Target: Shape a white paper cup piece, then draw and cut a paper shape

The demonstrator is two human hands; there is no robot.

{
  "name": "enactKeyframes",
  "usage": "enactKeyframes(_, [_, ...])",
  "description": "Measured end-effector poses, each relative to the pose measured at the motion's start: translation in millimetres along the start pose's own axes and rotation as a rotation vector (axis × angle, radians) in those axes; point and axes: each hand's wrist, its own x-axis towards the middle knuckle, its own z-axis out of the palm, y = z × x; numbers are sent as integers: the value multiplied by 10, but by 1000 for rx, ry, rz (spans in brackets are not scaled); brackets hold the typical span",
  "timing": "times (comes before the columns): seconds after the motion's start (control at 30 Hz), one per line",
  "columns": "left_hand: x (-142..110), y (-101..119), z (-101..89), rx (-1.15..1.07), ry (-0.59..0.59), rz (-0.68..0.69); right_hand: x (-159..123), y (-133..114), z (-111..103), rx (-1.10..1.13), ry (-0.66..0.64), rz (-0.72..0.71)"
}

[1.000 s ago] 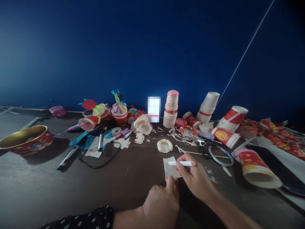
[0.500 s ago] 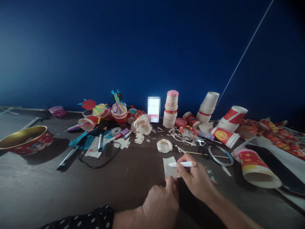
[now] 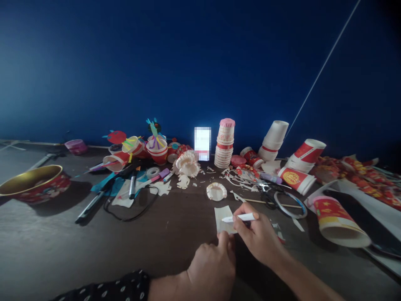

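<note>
A small piece of white paper (image 3: 223,219) lies on the dark tabletop in front of me. My left hand (image 3: 213,263) rests at its lower edge, with the fingertips pressing on or pinching the paper. My right hand (image 3: 257,232) grips a white pen (image 3: 239,217), whose tip lies over the paper. The fingers of my right hand hide the paper's right side. A frilled paper-cup ring (image 3: 216,192) sits just beyond the paper.
Beyond my hands are paper scraps, a stack of red-and-white paper cups (image 3: 224,142), scissors (image 3: 269,200), and markers (image 3: 90,207). A gold-lined red bowl (image 3: 35,184) stands at left, a large paper cup (image 3: 338,222) lies at right, and a blue wall (image 3: 200,62) rises behind.
My right hand and the pen have shifted slightly, with the pen tip dropping a little over the paper. My left hand and the paper have stayed about the same.
</note>
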Motion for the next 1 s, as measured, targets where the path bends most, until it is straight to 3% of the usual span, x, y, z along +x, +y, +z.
enactKeyframes(0.63, [4, -16, -18, -10, -18, 1, -24, -9, 17, 21, -10, 27])
enactKeyframes(1.0, [1, 1, -5, 38, -11, -14, 12, 127, 62, 236, 119, 108])
